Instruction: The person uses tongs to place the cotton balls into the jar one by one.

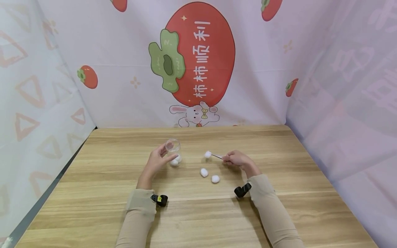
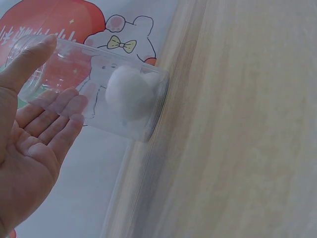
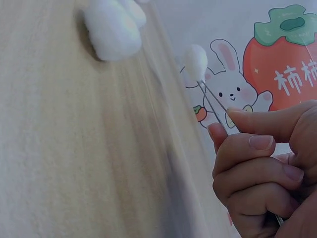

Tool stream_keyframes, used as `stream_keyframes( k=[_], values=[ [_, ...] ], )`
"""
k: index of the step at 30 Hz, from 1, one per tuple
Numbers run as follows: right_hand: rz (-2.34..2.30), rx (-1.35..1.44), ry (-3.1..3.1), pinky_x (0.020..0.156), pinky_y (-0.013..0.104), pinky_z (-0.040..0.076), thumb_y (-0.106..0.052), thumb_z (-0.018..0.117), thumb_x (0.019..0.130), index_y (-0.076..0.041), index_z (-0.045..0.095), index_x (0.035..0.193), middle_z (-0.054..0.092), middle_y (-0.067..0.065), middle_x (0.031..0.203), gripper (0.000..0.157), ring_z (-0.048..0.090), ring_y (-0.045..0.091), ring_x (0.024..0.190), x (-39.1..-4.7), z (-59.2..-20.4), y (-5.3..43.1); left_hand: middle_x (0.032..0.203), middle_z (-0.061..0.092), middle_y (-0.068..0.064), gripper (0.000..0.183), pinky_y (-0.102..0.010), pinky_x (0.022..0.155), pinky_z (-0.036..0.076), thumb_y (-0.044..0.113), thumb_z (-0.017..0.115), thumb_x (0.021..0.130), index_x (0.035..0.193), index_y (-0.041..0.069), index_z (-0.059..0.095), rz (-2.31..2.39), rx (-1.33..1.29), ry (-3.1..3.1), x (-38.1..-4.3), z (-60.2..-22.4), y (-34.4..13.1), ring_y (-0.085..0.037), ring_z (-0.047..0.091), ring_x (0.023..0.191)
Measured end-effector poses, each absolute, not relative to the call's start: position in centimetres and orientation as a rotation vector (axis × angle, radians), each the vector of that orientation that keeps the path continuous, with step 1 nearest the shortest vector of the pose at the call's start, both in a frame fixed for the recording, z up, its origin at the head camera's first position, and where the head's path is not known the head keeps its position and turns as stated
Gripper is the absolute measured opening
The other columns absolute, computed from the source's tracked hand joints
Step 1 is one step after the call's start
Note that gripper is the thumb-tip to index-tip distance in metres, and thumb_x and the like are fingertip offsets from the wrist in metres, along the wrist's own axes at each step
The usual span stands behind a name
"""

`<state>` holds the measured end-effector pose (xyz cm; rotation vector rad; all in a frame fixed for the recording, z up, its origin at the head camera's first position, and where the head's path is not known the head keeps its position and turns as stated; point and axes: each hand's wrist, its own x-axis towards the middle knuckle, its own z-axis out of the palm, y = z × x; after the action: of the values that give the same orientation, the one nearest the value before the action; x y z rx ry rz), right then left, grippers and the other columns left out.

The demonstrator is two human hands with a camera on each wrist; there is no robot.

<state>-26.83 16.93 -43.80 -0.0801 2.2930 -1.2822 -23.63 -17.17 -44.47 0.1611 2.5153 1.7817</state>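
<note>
My left hand (image 1: 159, 159) holds a clear plastic jar (image 1: 173, 146) upright on the table, thumb on one side and fingers on the other. White cotton balls (image 2: 130, 94) lie at the bottom of the jar. In my right hand (image 1: 237, 159) is a pair of metal tweezers (image 3: 214, 106), gripped between thumb and curled fingers. Their tips pinch one cotton ball (image 3: 196, 63), which is raised off the table to the right of the jar. Two loose cotton balls, one nearer the jar (image 1: 204, 172) and one farther right (image 1: 215, 179), lie on the table between the hands.
The wooden table (image 1: 198, 220) runs back to a printed curtain (image 1: 124, 103) with a large persimmon and a rabbit. More curtains hang at the left and right sides. A small black camera is strapped to each wrist.
</note>
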Motion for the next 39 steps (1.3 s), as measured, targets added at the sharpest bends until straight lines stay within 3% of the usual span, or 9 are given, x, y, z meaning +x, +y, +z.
stream_keyframes(
  k=[17, 27, 34, 39],
  values=[
    [-1.274, -0.108, 2.258, 0.044, 0.014, 0.022, -0.019, 0.049, 0.099, 0.010, 0.058, 0.101, 0.044, -0.006, 0.059, 0.030, 0.028, 0.002, 0.047, -26.9, -42.5, 17.2, 0.152, 0.040, -0.021, 0.076, -0.041, 0.122, 0.033, 0.026, 0.073, 0.086, 0.148, 0.004, 0.035, 1.783, 0.178, 2.520, -23.5, -44.5, -17.1, -0.035, 0.039, 0.142],
    [-1.290, -0.183, 2.267, 0.044, 0.015, 0.020, -0.020, 0.049, 0.100, 0.007, 0.058, 0.095, 0.041, -0.007, 0.056, 0.029, 0.025, 0.002, 0.046, -27.1, -42.1, 17.2, 0.153, 0.039, -0.021, 0.077, -0.042, 0.122, 0.033, 0.024, 0.073, 0.086, 0.149, 0.004, 0.033, 1.784, 0.175, 2.515, -23.6, -44.4, -17.0, -0.035, 0.038, 0.143],
    [-1.311, -0.200, 2.262, 0.044, 0.013, 0.019, -0.018, 0.047, 0.100, 0.007, 0.056, 0.094, 0.041, -0.008, 0.058, 0.027, 0.027, 0.002, 0.048, -26.7, -41.1, 16.8, 0.151, 0.037, -0.027, 0.072, -0.044, 0.123, 0.032, 0.015, 0.070, 0.089, 0.147, -0.004, 0.032, 1.763, 0.161, 2.499, -21.9, -41.4, -16.3, -0.039, 0.036, 0.143],
    [-1.312, -0.219, 2.269, 0.044, 0.013, 0.019, -0.017, 0.047, 0.100, 0.006, 0.056, 0.094, 0.041, -0.008, 0.059, 0.025, 0.025, 0.002, 0.048, -26.6, -40.4, 16.6, 0.152, 0.038, -0.023, 0.074, -0.042, 0.123, 0.032, 0.019, 0.072, 0.087, 0.148, 0.001, 0.033, 1.777, 0.153, 2.499, -23.1, -43.4, -16.9, -0.036, 0.036, 0.143]
  ],
)
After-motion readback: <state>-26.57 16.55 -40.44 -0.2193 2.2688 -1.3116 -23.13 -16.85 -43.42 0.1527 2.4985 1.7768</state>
